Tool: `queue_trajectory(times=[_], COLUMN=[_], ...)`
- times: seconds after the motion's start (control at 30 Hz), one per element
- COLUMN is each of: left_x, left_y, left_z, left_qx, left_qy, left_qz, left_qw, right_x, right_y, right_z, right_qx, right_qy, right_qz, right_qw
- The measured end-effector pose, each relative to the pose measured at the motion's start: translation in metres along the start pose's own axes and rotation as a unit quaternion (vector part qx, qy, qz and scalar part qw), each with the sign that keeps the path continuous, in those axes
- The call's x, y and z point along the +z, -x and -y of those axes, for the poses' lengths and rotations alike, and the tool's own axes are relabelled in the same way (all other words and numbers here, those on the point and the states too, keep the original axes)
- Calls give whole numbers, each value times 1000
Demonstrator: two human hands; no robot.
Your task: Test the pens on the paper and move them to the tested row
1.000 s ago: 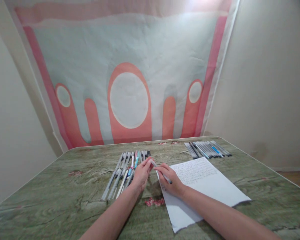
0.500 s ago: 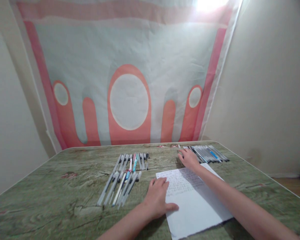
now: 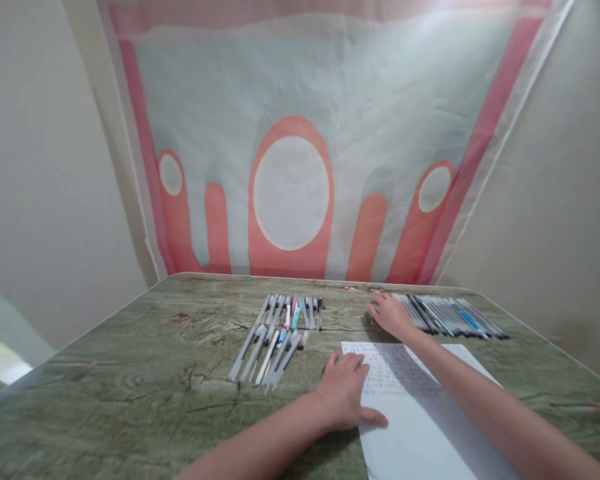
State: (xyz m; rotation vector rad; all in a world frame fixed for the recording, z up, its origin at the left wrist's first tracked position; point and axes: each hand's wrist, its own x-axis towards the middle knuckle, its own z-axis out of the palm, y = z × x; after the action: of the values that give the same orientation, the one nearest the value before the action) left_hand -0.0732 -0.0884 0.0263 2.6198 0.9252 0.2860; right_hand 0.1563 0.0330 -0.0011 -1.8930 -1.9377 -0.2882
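My left hand (image 3: 344,392) rests with fingers spread on the left edge of a sheet of paper (image 3: 415,433), its thumb lying over the white surface. Handwriting covers the upper part of the sheet. Beyond the paper, my right hand (image 3: 391,315) lies at the left end of a neat row of pens (image 3: 445,315), fingers reaching left and slightly apart. Whether a pen lies under its palm is hidden. My right forearm crosses over the sheet and casts a shadow on it.
Left of the paper, two groups of pens lie on the wood-patterned table (image 3: 145,373): a far group (image 3: 307,311) and a near group (image 3: 267,357). A printed cloth (image 3: 290,80) in pink and grey hangs behind the table, with walls on both sides.
The camera view has turned to the left, so everything sits further right in the picture. Both hands keep about the same places at the paper and the pen row.
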Motion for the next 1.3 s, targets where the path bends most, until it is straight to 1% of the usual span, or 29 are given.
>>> queue_trajectory(times=[0.07, 0.1, 0.13, 0.2, 0.3, 0.37, 0.4, 0.43, 0.47, 0.53, 0.57, 0.67, 0.77, 0.87, 0.93, 1.03, 1.2, 1.3], left_x=[0, 0, 0, 2, 2, -3, -6, -11, -17, -30, -36, -47, -45, -36, -31, -29, -31, -31], left_y=[0, 1, 1, 0, -2, -7, -10, -14, -19, -29, -35, -53, -68, -78, -82, -85, -89, -91], left_z=[0, 0, 0, 0, 3, 9, 13, 19, 25, 40, 47, 66, 78, 85, 87, 87, 82, 79], left_qx=[3, 5, 7, 9, 20, 14, -1, -29, -71, -152, -182, -235, -270, -295, -306, -318, -352, -369], left_qy=[7, 10, 13, 17, 21, 28, 31, 34, 31, 3, -16, -68, -104, -124, -123, -117, -113, -119], left_qz=[-9, -14, -18, -23, -26, -26, -29, -37, -58, -91, -100, -103, -107, -130, -132, -121, -109, -91], left_qw=[1000, 1000, 1000, 1000, 999, 999, 999, 998, 995, 984, 978, 964, 951, 939, 935, 933, 923, 917], right_x=[13, 20, 27, 39, 51, 56, 57, 57, 58, 58, 57, 57, 57, 58, 58, 56, 55, 55], right_y=[-12, -18, -22, -29, -34, -33, -32, -30, -29, -27, -26, -25, -24, -23, -23, -23, -22, -23], right_z=[30, 45, 59, 81, 98, 101, 101, 101, 100, 100, 100, 101, 101, 100, 99, 98, 97, 95], right_qx=[9, 2, -6, -15, -9, -4, -4, -7, -10, -16, -19, -36, -58, -64, -68, -73, -83, -90], right_qy=[-90, -138, -179, -200, -210, -215, -219, -222, -225, -225, -223, -225, -243, -254, -257, -261, -276, -282], right_qz=[42, 61, 65, 61, 42, 27, 19, 12, 7, 1, 1, 0, 2, -6, -12, -15, -17, -16], right_qw=[995, 989, 982, 978, 977, 976, 976, 975, 974, 974, 975, 974, 968, 965, 964, 962, 957, 955])
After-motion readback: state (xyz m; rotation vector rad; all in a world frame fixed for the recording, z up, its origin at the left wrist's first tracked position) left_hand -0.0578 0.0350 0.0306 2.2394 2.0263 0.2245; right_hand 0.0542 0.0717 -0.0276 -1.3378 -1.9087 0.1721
